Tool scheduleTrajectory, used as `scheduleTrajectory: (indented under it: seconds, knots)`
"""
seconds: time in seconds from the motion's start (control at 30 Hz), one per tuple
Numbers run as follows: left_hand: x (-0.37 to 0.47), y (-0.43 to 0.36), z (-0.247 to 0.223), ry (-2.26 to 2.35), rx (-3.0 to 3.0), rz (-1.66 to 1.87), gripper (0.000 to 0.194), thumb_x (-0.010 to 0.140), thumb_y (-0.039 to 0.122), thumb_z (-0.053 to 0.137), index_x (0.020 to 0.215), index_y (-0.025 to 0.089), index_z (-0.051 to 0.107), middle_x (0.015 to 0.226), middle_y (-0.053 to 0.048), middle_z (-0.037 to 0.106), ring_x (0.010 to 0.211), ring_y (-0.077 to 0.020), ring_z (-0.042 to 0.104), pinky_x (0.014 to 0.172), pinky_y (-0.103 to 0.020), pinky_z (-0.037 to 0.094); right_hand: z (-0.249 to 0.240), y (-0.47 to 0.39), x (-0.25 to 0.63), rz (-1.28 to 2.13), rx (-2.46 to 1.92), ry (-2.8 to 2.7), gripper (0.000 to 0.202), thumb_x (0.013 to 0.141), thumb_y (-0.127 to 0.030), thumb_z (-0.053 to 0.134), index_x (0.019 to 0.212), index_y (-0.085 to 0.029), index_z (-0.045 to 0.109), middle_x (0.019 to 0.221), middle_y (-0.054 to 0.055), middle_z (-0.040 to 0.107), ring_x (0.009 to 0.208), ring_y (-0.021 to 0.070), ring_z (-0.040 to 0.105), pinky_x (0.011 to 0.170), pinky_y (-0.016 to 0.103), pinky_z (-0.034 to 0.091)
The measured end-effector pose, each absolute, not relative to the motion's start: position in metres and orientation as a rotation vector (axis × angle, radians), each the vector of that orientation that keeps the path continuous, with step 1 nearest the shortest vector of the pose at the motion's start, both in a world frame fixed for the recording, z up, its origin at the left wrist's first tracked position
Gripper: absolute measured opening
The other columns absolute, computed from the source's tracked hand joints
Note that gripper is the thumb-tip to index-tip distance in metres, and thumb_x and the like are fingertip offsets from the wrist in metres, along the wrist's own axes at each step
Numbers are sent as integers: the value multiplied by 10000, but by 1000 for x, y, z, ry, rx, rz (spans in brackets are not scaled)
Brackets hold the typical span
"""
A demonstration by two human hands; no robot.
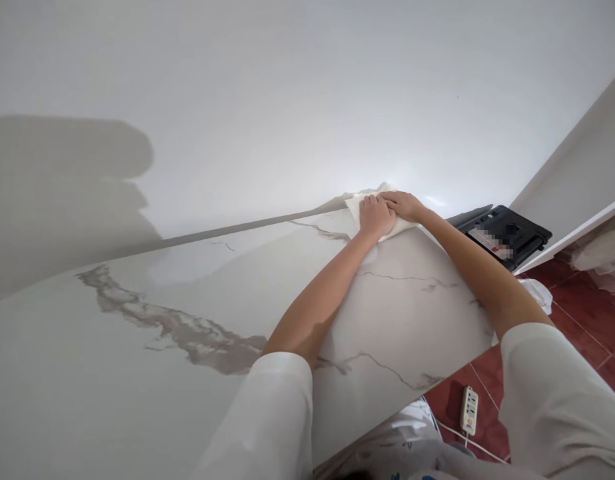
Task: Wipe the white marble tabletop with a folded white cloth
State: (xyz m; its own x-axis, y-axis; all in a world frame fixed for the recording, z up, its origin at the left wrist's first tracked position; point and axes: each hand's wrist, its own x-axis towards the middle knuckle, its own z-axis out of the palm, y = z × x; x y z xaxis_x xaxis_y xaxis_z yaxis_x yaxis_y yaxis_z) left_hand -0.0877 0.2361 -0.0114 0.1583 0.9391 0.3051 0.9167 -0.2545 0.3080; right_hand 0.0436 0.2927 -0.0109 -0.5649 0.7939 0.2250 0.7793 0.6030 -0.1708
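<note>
A white cloth [403,228] with a scalloped edge lies at the far edge of a marble-patterned tabletop [207,287], against the white wall. My left hand [376,217] presses down on it, fingers closed and slightly bent into the fabric. From the right, my right hand [403,204] reaches across the cloth, its fingers meeting those of the left hand and pressed onto the fabric. Both arms are stretched forward over the table. The fingertips of my right hand are partly hidden behind the left hand.
A narrow gap runs between the tabletop and the wall [297,100]. Right of the table stands a black case-like object [510,233]. On the red tiled floor [582,320] lies a white power strip [469,410] with its cable. A white plastic bag [537,293] sits near the table's right end.
</note>
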Motion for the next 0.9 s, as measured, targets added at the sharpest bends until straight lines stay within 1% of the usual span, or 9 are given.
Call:
scheduleTrajectory:
  seconds: [0.1,0.17,0.33,0.47,0.57,0.67,0.9]
  knots:
    - [-75,240,-11,1921,2333,689,413,911,222,351,1235,21,510,1257,-218,549,1207,-319,445,1037,-422,297,-9,296,54,198,-1248,-2509,419,929,-306,304,1188,-216,621,1222,48,663,1051,255,592,899,378,433]
    - [-63,242,-11,1914,2343,680,418,909,225,355,1240,17,504,1264,-221,544,1208,-323,442,1037,-427,294,-9,296,66,229,-1248,-2486,431,922,-307,314,1218,-223,615,1258,43,647,1092,264,582,926,397,428]
    - [-36,238,-11,1873,2392,637,454,910,227,358,1276,-11,482,1293,-221,527,1229,-318,433,1050,-401,290,-13,291,98,199,-1311,-2438,464,933,-332,311,1293,-230,585,1344,34,596,1212,274,542,1001,439,415]
    - [-18,224,-10,1853,2417,637,481,913,232,349,1296,-32,469,1314,-226,513,1256,-321,418,1072,-397,273,-16,278,119,142,-1351,-2434,487,941,-342,306,1348,-222,546,1399,26,548,1284,262,497,1055,449,398]
    - [-4,206,-9,1813,2438,642,479,913,234,341,1297,-21,474,1322,-230,511,1264,-321,414,1079,-414,267,-18,260,136,104,-1381,-2440,493,947,-332,300,1373,-229,524,1429,6,512,1309,248,478,1084,442,385]
    - [10,184,-9,1764,2456,637,475,911,229,340,1298,-9,477,1328,-233,510,1266,-322,415,1080,-435,265,-22,235,154,103,-1417,-2410,493,952,-331,292,1385,-244,511,1440,-13,493,1308,243,481,1073,431,409]
    - [33,126,-10,1695,2504,614,498,927,254,322,1318,-23,457,1361,-235,481,1304,-321,383,1109,-419,244,-27,166,183,56,-1444,-2376,500,961,-342,277,1384,-208,507,1436,29,495,1295,240,497,1072,412,419]
